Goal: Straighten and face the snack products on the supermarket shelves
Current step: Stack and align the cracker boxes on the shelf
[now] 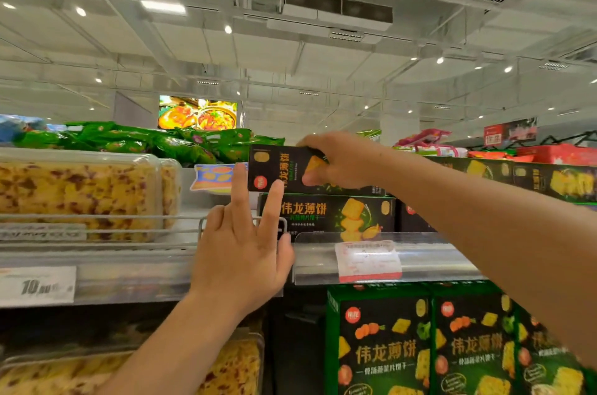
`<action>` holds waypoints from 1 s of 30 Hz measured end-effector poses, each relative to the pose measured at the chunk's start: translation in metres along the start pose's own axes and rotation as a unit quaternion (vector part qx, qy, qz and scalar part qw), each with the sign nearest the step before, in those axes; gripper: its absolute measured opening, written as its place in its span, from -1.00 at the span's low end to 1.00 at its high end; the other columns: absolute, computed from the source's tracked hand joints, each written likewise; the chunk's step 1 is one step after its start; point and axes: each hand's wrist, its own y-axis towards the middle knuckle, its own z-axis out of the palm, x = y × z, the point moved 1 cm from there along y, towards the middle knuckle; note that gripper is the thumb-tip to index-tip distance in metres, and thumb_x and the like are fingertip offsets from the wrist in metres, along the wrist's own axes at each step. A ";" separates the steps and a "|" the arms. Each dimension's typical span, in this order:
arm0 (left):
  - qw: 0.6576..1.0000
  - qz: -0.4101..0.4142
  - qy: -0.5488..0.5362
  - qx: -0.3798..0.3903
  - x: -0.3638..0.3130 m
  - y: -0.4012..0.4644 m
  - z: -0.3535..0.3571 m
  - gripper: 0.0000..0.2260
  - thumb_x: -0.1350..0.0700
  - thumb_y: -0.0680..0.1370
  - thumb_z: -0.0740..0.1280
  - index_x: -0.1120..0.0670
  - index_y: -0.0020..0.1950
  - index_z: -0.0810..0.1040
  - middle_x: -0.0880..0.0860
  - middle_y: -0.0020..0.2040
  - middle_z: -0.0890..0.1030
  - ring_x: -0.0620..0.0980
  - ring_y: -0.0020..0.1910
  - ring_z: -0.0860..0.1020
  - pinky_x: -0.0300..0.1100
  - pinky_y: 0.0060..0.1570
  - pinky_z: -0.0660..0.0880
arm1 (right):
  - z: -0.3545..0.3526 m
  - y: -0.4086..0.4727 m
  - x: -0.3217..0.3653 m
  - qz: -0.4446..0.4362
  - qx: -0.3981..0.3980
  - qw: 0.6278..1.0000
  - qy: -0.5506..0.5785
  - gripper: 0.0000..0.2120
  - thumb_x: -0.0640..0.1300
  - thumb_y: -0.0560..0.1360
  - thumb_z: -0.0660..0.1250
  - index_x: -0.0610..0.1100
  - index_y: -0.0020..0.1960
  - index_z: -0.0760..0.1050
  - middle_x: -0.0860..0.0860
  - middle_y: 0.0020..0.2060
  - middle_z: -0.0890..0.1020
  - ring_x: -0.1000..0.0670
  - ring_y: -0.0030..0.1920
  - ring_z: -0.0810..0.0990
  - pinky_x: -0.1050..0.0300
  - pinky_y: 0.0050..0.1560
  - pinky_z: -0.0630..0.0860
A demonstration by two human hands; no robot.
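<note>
Upper centre: black cardboard cracker box [281, 168], yellow-green lettering | lower right: green-edged black cartons [381, 346] | left: yellow, red-flecked cakes [74, 194]

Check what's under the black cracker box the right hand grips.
Under the black cracker box, gripped by the right hand, lies another black box, label facing out. Its lower edge is hidden by the shelf rail.

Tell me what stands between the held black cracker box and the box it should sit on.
Nothing visible. The right hand grips the black cracker box directly above the lower box. The left hand touches the held box's left edge, not underneath.
</note>
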 end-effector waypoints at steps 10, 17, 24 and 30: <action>0.992 -0.012 0.049 0.116 -0.002 0.007 -0.007 -0.37 -0.14 0.50 0.04 0.14 0.51 0.28 0.28 0.35 0.45 0.21 0.00 0.55 0.04 -0.10 0.45 | -0.007 -0.010 -0.016 0.024 0.023 0.999 -0.008 -0.49 0.17 0.46 0.37 0.10 0.35 0.32 0.10 0.00 0.57 0.04 -0.05 0.55 0.12 -0.13 0.49; 0.994 -0.006 0.051 0.098 -0.001 0.005 -0.005 -0.38 -0.11 0.50 0.07 0.19 0.48 0.35 0.23 0.26 0.52 0.15 -0.09 0.54 0.00 -0.15 0.41 | -0.004 -0.018 -0.014 0.017 0.014 1.000 -0.014 -0.45 0.19 0.49 0.34 0.08 0.41 0.28 0.05 0.09 0.59 -0.02 0.02 0.55 0.02 -0.01 0.55; 0.996 0.004 0.045 0.076 0.000 0.003 -0.003 -0.39 -0.11 0.52 0.06 0.18 0.49 0.33 0.17 0.15 0.53 0.12 -0.14 0.50 -0.01 -0.18 0.39 | -0.003 -0.022 -0.011 0.017 0.001 1.000 -0.025 -0.45 0.17 0.51 0.32 0.05 0.42 0.28 0.04 0.12 0.59 0.01 0.00 0.52 0.03 0.01 0.54; 0.997 0.006 0.040 0.059 0.000 0.002 -0.001 -0.40 -0.12 0.52 0.05 0.18 0.48 0.34 0.20 0.18 0.52 0.16 -0.09 0.51 0.01 -0.15 0.40 | 0.000 -0.036 -0.010 -0.002 -0.037 0.995 -0.092 -0.33 0.18 0.52 0.28 0.01 0.53 0.12 -0.01 0.46 0.32 -0.09 0.46 0.24 -0.15 0.47 0.11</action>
